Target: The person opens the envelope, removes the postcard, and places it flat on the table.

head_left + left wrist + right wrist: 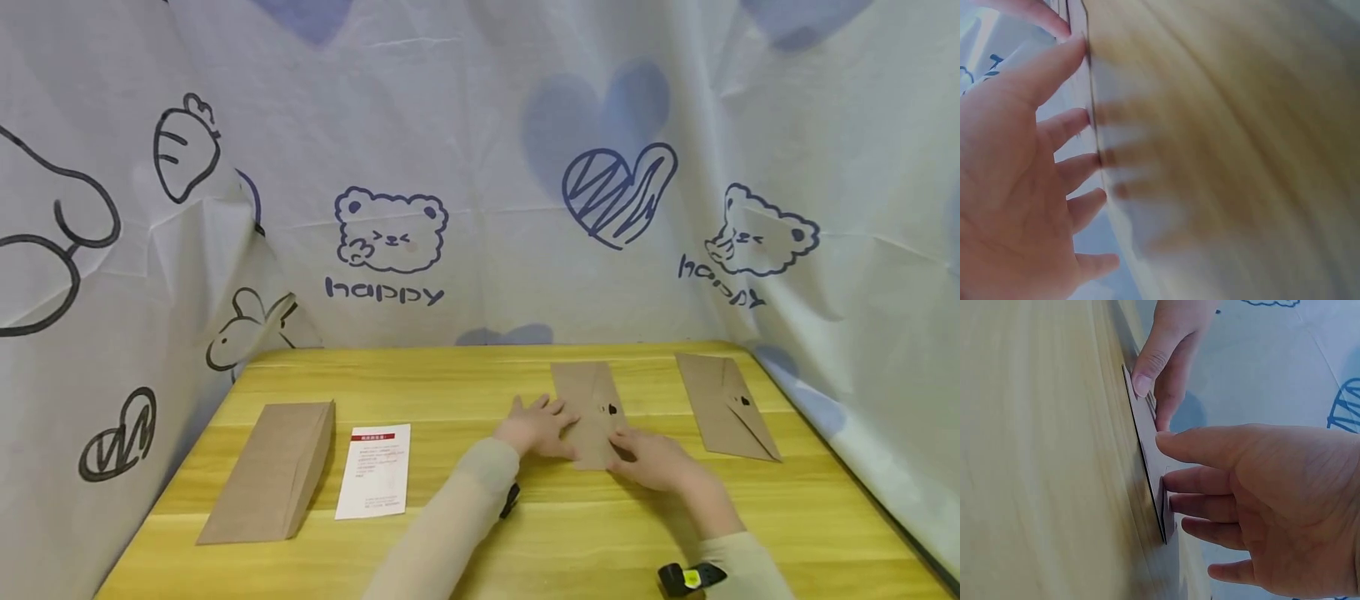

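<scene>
A brown paper envelope point(585, 387) with a small black heart-shaped mark lies flat on the table between both hands. My left hand point(536, 427) rests at its left side, fingers spread and the tips over the paper. From the right, my right hand point(652, 458) touches the near right corner with thumb and fingertips, the fingers fairly straight. In the right wrist view, the envelope point(1147, 447) appears edge-on, with the right hand point(1272, 500) on one side and the left hand point(1175, 356) farther along it. The left wrist view shows the left hand point(1016, 169) palm-side with fingers apart.
A second brown envelope point(720, 400) with a similar mark lies at the right. To the left are a brown paper envelope stack point(266, 471) and a white printed card point(375, 471) with a red strip. A patterned curtain point(480, 167) hangs round the wooden table point(465, 383).
</scene>
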`<state>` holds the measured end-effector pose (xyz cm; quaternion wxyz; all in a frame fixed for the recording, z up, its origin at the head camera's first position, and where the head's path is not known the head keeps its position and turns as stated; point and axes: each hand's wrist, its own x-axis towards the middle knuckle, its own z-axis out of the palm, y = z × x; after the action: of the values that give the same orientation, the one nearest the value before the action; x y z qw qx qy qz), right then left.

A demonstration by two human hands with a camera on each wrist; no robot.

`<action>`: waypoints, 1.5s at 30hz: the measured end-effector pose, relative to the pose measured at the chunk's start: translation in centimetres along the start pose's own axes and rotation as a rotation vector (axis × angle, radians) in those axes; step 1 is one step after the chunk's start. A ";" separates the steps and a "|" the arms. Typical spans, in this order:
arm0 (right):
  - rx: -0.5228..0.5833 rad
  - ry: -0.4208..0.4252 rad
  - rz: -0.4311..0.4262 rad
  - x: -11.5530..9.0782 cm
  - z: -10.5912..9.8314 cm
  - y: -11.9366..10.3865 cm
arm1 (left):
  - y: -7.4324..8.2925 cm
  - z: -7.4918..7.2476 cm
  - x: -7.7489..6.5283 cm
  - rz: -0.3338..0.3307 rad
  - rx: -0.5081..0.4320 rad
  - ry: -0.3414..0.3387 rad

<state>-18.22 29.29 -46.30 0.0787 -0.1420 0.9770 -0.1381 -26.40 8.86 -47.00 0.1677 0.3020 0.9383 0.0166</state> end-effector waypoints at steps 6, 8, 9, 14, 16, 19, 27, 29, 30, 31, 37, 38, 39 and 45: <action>-0.023 -0.003 -0.032 0.2 0.4 -1.3 | -0.6 -0.2 -1.5 -0.015 -0.036 0.002; -0.032 -0.002 -0.041 0.2 0.5 -1.8 | -0.9 0.0 -2.0 -0.016 -0.035 0.009; -0.039 -0.001 -0.046 0.2 0.6 -2.1 | -1.0 0.0 -2.3 -0.019 -0.035 0.013; -0.060 -0.006 -0.063 0.1 0.9 -3.8 | -1.7 0.4 -3.9 -0.033 -0.011 0.039; -0.061 -0.014 -0.067 0.0 1.0 -4.6 | -1.8 0.4 -4.6 -0.041 0.007 0.051; -0.062 -0.023 -0.081 -0.2 1.1 -5.6 | -2.0 0.5 -5.7 -0.052 0.036 0.061; -0.083 -0.030 -0.133 -0.4 1.6 -7.8 | -3.4 1.1 -8.0 -0.060 0.038 0.070; -0.089 -0.037 -0.151 -0.4 1.9 -8.3 | -3.7 1.2 -8.5 -0.061 0.030 0.075; -0.088 -0.039 -0.161 -0.3 2.0 -8.5 | -3.9 1.3 -8.8 -0.060 0.035 0.080; -0.091 -0.043 -0.170 -0.3 2.1 -8.7 | -4.0 1.3 -9.0 -0.061 0.038 0.085; -0.113 -0.048 -0.228 -0.3 2.8 -9.8 | -4.5 1.5 -11.1 -0.065 0.084 0.124; -0.115 -0.049 -0.237 -0.4 2.9 -10.0 | -4.6 1.4 -11.5 -0.067 0.088 0.129; -0.119 -0.049 -0.246 -0.5 2.9 -10.3 | -4.6 1.5 -12.0 -0.068 0.090 0.134; -0.168 -0.023 -0.294 -0.7 3.4 -11.6 | -5.3 1.7 -13.6 -0.073 0.080 0.150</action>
<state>-13.94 18.01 -46.06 0.0568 -0.2910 0.9529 -0.0642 -18.44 -3.34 -45.15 0.0853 0.2720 0.9585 -0.0044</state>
